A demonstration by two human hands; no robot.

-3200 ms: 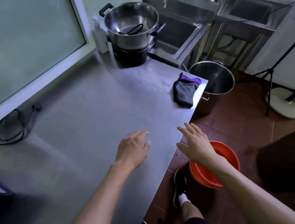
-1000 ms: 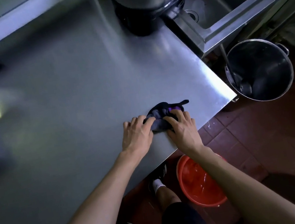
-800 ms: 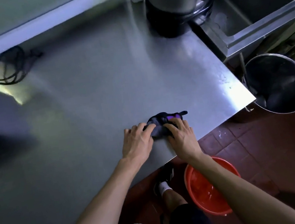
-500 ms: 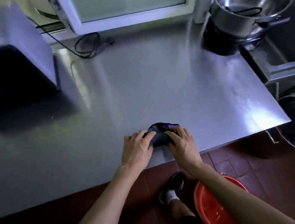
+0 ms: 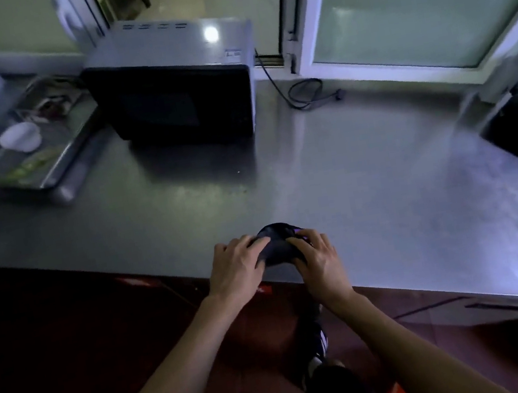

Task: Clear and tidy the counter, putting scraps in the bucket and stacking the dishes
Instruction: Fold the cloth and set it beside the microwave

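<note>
Now both hands' fingers (image 5: 256, 243) curled around the dark cloth (image 5: 276, 248) on the counter (image 5: 387, 195).

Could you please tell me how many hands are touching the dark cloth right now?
2: the left hand holds the cloth's left side, the right hand its right side, near the counter's front edge.

Both forearms reach forward, converging. Left hand (image 5: 237, 268) and right hand (image 5: 317, 257) side by side, palms down, fingers curled, gripping a cloth (image 5: 276, 245).
</note>
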